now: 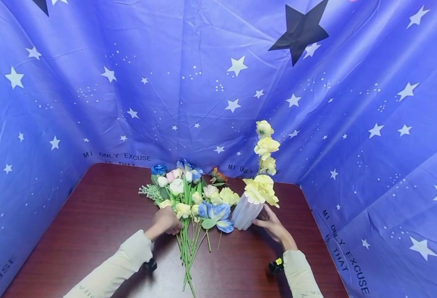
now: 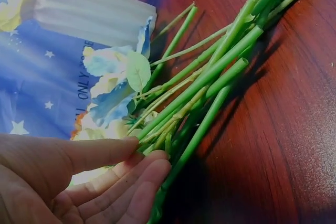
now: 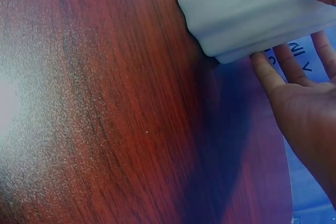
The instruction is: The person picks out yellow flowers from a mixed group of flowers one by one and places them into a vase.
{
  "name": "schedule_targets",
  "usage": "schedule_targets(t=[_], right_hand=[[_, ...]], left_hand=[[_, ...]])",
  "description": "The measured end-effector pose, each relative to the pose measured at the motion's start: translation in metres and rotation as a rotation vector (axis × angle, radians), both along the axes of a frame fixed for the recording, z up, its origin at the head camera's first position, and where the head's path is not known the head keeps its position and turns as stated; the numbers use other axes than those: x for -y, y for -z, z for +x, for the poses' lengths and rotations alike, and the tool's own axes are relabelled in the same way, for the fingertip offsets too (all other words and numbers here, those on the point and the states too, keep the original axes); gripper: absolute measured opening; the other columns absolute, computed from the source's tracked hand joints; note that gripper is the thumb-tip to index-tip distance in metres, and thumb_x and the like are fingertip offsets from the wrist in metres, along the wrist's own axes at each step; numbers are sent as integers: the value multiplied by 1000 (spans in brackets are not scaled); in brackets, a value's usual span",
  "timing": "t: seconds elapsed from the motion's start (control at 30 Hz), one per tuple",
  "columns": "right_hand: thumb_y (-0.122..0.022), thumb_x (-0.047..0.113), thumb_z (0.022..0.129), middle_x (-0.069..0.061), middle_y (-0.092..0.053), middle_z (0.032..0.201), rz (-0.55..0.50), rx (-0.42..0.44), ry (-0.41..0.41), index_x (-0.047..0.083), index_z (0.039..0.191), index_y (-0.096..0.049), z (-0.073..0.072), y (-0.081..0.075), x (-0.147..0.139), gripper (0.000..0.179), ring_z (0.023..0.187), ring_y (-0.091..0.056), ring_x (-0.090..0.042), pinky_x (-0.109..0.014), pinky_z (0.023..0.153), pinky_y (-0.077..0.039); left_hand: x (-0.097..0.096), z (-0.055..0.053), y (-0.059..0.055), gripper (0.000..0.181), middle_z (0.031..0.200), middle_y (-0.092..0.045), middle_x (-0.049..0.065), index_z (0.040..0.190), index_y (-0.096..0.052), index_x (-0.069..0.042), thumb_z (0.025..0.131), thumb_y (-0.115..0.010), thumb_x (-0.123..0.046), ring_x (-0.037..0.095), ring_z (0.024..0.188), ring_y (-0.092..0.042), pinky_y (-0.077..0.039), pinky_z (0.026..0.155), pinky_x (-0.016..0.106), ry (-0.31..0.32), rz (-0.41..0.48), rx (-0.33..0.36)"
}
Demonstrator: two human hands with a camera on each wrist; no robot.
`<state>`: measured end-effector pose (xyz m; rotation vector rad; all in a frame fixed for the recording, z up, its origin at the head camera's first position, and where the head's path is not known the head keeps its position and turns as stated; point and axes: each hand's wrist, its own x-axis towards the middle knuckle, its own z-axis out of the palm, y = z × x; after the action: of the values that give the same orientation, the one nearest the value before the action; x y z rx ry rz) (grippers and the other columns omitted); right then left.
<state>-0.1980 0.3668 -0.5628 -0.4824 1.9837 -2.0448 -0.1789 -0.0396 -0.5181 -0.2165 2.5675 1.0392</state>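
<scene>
A pale ribbed vase (image 1: 245, 213) leans to the right at the table's right half, with a tall stem of yellow flowers (image 1: 266, 147) standing in it. My right hand (image 1: 272, 225) grips the vase from its right side, thumb on the near face and fingers behind. Left of the vase lies a bunch of artificial flowers, blue, white, pink and yellow, its green stems (image 2: 210, 72) crossing toward me. With thumb and fingertips, my left hand (image 1: 167, 220) pinches stems just below the blooms; how many is hidden. A blue flower (image 1: 216, 211) lies between the bunch and the vase.
An orange flower (image 1: 218, 175) lies at the back of the dark red wooden table (image 1: 103, 223). Blue star-patterned cloth (image 1: 188, 103) hangs behind the table and along both sides. Black wrist devices show under both sleeves.
</scene>
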Motion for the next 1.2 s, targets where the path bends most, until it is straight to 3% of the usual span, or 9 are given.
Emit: schedule_targets(t=[0.3, 0.5, 0.67, 0.83, 0.97, 1.13, 1.2], right_hand=[[-63, -10, 91, 17, -53, 142, -1, 1, -9, 20, 153, -34, -1, 1, 0, 75, 130, -52, 2, -19, 104, -48], [-63, -11, 90, 19, -54, 140, 13, 28, 15, 22, 151, -36, 1, -1, 1, 74, 129, -53, 2, -19, 104, -48], [-63, -10, 91, 17, -53, 142, -13, -7, -14, 22, 151, -35, 0, 1, 0, 74, 131, -51, 3, -18, 105, -47], [-66, -5, 92, 16, -52, 145, -6, -20, -21, 22, 153, -35, 0, 3, -1, 74, 132, -51, 2, -20, 105, -48], [-67, -4, 91, 15, -52, 145, -8, -16, -20, 23, 153, -35, -1, 3, -2, 74, 131, -52, 1, -21, 104, -49], [-65, -6, 91, 18, -53, 142, -21, -10, -25, 22, 153, -33, 0, 2, 0, 75, 130, -52, 2, -20, 104, -49], [-63, -9, 91, 18, -54, 141, -26, -4, -25, 21, 153, -32, 0, 1, 0, 76, 130, -52, 2, -20, 104, -49]], left_hand=[[7, -2, -2, 21, 52, -66, -2, 54, -70, -15, 69, -84, -11, 20, 55, -67, -51, 51, 27, -47, 6, -98], [9, -3, -12, 15, 54, -67, -5, 57, -75, -15, 68, -84, -13, 16, 63, -63, -58, 69, 37, -69, 15, -158], [8, -4, -15, 9, 73, -76, 0, 65, -79, -14, 71, -85, -13, 22, 79, -70, -59, 87, 47, -81, 43, -207], [8, -3, -15, 4, 96, -78, 8, 69, -81, -12, 71, -84, -10, 30, 96, -71, -58, 93, 51, -108, 81, -264], [9, -1, -15, 3, 98, -78, 10, 70, -81, -10, 70, -83, -8, 29, 91, -72, -60, 88, 47, -152, 127, -281], [9, 0, -12, 5, 75, -77, 9, 72, -80, -6, 72, -84, -4, 20, 59, -72, -62, 63, 35, -236, 268, -239], [9, 0, -10, 7, 68, -75, 10, 74, -78, -3, 72, -85, -3, 17, 54, -71, -62, 59, 33, -277, 323, -214]])
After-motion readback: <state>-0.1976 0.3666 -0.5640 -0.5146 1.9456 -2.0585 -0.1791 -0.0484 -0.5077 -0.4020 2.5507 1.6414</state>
